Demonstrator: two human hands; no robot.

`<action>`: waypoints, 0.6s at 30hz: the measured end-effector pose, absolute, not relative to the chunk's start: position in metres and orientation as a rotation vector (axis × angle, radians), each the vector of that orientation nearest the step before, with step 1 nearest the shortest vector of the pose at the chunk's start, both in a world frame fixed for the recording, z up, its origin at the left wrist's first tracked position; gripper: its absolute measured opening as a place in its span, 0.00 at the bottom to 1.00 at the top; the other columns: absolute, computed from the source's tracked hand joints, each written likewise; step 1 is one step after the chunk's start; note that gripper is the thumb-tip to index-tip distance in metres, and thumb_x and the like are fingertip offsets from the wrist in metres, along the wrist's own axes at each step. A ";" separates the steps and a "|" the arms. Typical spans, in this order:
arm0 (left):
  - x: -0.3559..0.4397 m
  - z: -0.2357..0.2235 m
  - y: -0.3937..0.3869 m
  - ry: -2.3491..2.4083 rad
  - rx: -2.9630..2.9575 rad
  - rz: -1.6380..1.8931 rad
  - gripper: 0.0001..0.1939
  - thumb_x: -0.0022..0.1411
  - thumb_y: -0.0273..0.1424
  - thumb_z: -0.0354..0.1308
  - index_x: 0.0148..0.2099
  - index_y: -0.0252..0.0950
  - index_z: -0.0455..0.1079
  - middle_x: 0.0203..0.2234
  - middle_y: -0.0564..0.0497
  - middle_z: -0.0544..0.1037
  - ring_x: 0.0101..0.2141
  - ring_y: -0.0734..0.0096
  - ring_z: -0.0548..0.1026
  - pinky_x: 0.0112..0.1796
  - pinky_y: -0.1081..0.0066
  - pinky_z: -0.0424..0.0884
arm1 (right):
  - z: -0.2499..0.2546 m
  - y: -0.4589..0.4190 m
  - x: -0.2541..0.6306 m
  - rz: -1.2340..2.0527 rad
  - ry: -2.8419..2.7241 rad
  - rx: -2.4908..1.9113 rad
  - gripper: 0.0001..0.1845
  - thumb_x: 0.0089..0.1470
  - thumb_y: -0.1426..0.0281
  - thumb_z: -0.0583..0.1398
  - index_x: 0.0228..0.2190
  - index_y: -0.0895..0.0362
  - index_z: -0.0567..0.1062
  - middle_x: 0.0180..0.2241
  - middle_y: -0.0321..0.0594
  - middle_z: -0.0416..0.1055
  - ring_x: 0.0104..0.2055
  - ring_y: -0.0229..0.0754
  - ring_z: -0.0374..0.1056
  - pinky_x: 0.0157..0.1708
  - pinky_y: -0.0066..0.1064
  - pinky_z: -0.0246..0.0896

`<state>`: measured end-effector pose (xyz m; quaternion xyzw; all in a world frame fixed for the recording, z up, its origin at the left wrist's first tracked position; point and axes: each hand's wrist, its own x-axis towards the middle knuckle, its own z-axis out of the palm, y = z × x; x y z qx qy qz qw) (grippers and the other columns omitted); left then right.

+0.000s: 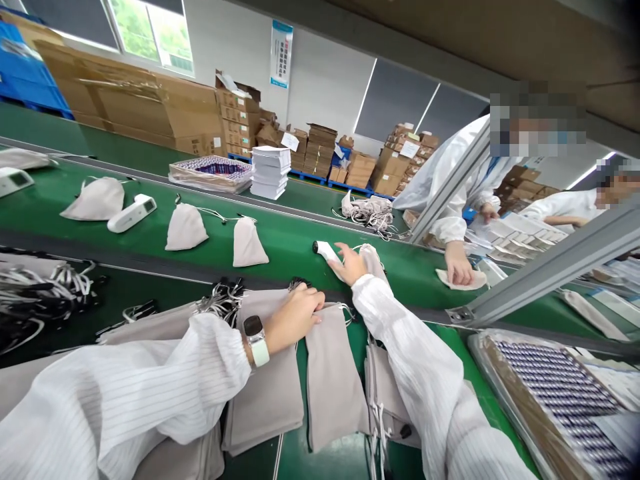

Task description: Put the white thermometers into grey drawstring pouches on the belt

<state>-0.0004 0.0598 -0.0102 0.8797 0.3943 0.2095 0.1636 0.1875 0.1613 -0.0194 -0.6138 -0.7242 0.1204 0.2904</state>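
The left hand (295,317) pinches the top of a grey pouch (333,380) at the worktop's near edge; the right hand (353,265), fingers apart, touches a white device (326,252)

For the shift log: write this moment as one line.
left hand: on grey pouch | right hand: on white device | green belt

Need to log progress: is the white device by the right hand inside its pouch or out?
Partly out. The device's dark-tipped end lies bare on the belt; the right hand covers the rest at the pouch.
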 end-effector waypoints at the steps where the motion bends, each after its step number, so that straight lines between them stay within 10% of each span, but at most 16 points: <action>1: -0.001 -0.008 0.058 1.126 2.522 0.603 0.07 0.52 0.27 0.56 0.26 0.35 0.60 0.25 0.52 0.66 0.33 0.64 0.62 0.33 0.69 0.57 | -0.024 0.163 0.183 0.484 -1.865 -1.592 0.31 0.38 0.66 0.62 0.47 0.54 0.62 0.41 0.43 0.65 0.47 0.47 0.57 0.49 0.40 0.47; 18: -0.014 0.020 0.048 0.793 2.264 0.766 0.10 0.62 0.34 0.42 0.34 0.36 0.61 0.26 0.55 0.65 0.27 0.75 0.63 0.30 0.75 0.57 | 0.062 0.112 0.168 1.509 -1.263 -0.809 0.35 0.41 0.70 0.61 0.46 0.42 0.49 0.34 0.31 0.68 0.34 0.40 0.69 0.34 0.40 0.64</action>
